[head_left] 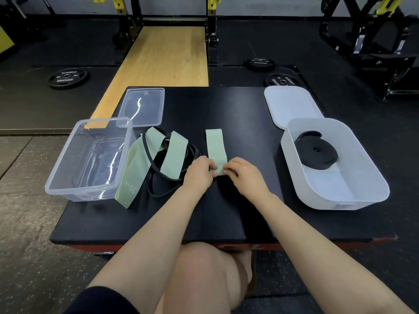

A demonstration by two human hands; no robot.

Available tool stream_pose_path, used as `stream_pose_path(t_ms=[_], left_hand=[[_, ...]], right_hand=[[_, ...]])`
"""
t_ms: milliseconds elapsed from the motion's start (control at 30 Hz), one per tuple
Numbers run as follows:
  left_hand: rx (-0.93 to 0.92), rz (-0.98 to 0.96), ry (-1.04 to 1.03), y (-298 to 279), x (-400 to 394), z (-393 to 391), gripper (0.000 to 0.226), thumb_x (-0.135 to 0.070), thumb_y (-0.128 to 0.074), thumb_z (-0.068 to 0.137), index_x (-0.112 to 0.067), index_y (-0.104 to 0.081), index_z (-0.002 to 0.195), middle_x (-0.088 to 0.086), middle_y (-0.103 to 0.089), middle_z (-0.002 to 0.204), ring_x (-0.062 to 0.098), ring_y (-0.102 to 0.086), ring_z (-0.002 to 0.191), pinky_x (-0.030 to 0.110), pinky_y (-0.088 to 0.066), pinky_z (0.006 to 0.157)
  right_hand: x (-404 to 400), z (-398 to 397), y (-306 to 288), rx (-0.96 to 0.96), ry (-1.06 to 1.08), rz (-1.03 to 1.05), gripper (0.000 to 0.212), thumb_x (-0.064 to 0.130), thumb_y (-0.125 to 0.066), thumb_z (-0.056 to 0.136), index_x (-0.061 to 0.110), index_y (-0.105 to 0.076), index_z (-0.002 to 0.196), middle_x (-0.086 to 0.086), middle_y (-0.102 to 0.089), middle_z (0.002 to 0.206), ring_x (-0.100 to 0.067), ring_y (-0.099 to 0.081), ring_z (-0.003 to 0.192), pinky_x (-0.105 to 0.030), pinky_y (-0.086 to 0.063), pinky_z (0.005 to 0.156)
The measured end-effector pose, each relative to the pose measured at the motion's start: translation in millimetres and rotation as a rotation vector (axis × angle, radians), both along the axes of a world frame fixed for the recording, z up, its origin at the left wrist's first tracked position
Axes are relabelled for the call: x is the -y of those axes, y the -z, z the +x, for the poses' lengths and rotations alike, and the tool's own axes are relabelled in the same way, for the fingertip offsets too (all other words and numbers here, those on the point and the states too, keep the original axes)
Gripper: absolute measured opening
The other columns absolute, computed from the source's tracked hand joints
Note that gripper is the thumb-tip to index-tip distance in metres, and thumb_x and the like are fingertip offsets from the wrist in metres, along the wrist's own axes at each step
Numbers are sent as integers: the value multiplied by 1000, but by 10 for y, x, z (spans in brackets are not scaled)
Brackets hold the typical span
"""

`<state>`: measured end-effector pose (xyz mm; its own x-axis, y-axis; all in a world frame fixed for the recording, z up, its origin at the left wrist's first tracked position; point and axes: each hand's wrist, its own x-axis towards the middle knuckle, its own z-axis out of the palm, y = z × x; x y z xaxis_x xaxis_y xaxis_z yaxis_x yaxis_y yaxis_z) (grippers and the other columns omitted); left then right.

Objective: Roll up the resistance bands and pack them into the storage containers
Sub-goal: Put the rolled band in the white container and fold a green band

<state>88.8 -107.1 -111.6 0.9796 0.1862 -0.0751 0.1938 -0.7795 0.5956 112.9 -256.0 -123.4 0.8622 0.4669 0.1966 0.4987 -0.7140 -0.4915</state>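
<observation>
A pale green resistance band [215, 145] lies flat near the middle of the black desk [238, 207], its long axis running away from the person, far end pointing toward the back edge and near end under the hands. Both hands meet at that near end: the left hand [199, 172] and the right hand [244, 175] have their fingers [227, 171] curled over the band's end and pinch it, where a short length is turned up into the start of a roll whose axis lies across the band, left to right. To the left, touching one another in a loose heap, lie more green bands [173, 155], their long axes leaning away and slightly right, and the longest one [132, 175], printed with "30 LB", runs from the heap down toward the near left. Thin black bands [158, 177] loop through and under that heap. Just left of it stands a clear plastic container [88, 159], with its clear lid [141, 107] lying flat behind it. On the right of the desk, well apart from the hands, sits a white container [335, 164] holding a black band wound into a flat coil [316, 152] in its far part; its white lid [292, 107] lies behind it, partly tucked beneath the rim. Weight plates [68, 78] rest on the dark gym floor beyond.
</observation>
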Motion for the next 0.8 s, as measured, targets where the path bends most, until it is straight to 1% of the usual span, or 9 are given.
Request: stream_pose_path(t_ms=[133, 200, 267, 333, 400, 467, 600, 733, 800], left_hand=[[0, -75, -23, -7, -1, 18, 22, -10, -64, 87, -5, -66, 108, 9, -61, 113, 24, -57, 105, 30, -44, 91], [0, -86, -35, 4, 4, 17, 23, -11, -62, 88, -6, -65, 110, 9, -60, 114, 23, -57, 106, 29, -43, 91], [-5, -73, -30, 4, 2, -1, 25, -12, -62, 88, -7, -64, 112, 7, -60, 113, 22, -57, 105, 28, -43, 90], [-14, -47, 7, 0, -7, -30, 31, -15, -67, 85, -9, -63, 114, 5, -58, 113, 20, -56, 104, 27, -44, 89], [-27, 21, 58, -7, 2, -59, 37, -16, -70, 81, -10, -60, 116, 4, -54, 114, 20, -54, 105, 29, -43, 91], [-27, 64, 63, -11, 17, -86, 35, -12, -68, 82, -10, -60, 116, 6, -54, 115, 23, -53, 106, 30, -43, 90], [-37, 70, 54, -34, 34, -154, 30, -9, -66, 84, -10, -62, 113, 9, -58, 112, 26, -55, 105, 34, -44, 90], [-76, -9, 52, -47, 45, -280, 29, -9, -69, 81, -11, -65, 110, 8, -62, 111, 25, -58, 102, 33, -46, 90], [-100, -44, 47, -52, 52, -354, 29, -11, -70, 80, -12, -66, 109, 6, -64, 112, 22, -60, 100, 31, -47, 90]], right_hand=[[22, 8, 9, -4, -45, -33, 23, 20, -61, 91, 10, -66, 111, 1, -61, 109, -18, -57, 97, -31, -47, 77], [22, 19, 8, -9, -70, -57, 25, 17, -62, 90, 8, -63, 114, -1, -59, 113, -20, -57, 98, -34, -48, 77], [7, 33, 3, -4, -78, -76, 23, 11, -60, 90, 5, -63, 113, -5, -60, 112, -24, -57, 98, -35, -48, 79], [-10, 56, -20, -15, -82, -89, 22, 9, -58, 90, 4, -64, 111, -7, -61, 112, -26, -58, 98, -34, -47, 82], [-10, 71, -54, -35, -91, -102, 22, 8, -58, 90, 4, -64, 111, -6, -61, 112, -26, -58, 98, -32, -46, 84], [3, 66, -82, -55, -99, -127, 23, 8, -58, 90, 5, -64, 112, -5, -61, 112, -25, -58, 98, -30, -44, 84], [38, -3, -136, -106, -108, -166, 24, 11, -60, 90, 8, -64, 113, -4, -60, 109, -23, -57, 97, -26, -41, 85], [91, -106, -193, -179, -113, -178, 25, 14, -62, 89, 11, -64, 114, -2, -60, 108, -20, -56, 96, -26, -42, 86], [116, -162, -212, -205, -123, -177, 25, 15, -64, 88, 12, -65, 113, -1, -61, 107, -18, -56, 91, -25, -43, 85]])
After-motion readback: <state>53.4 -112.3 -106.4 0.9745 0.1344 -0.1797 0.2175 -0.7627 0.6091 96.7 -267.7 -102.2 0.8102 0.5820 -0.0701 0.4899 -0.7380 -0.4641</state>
